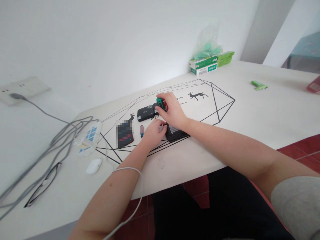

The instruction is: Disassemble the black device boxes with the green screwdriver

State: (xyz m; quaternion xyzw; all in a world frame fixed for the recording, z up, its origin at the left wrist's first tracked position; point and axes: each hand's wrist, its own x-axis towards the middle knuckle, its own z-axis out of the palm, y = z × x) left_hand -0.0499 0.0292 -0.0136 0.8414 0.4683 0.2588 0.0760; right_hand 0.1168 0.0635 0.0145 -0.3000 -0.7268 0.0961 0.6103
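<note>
My right hand is closed around the green handle of a screwdriver, held roughly upright; its tip is hidden. Below the right hand lies a flat black device with a greyish label, partly covered by that hand. At the device's left edge, the bent fingers of my left hand press together against it. Just left of the left hand is a small screwdriver with a pinkish and blue handle. Behind the hands rests a black rectangular device, with another dark piece partly hidden beside it.
A blurred-out phone lies to the left. Farther left are a power strip, grey cables, a white earbud case and glasses. Green boxes stand by the wall. A white cable crosses my left forearm.
</note>
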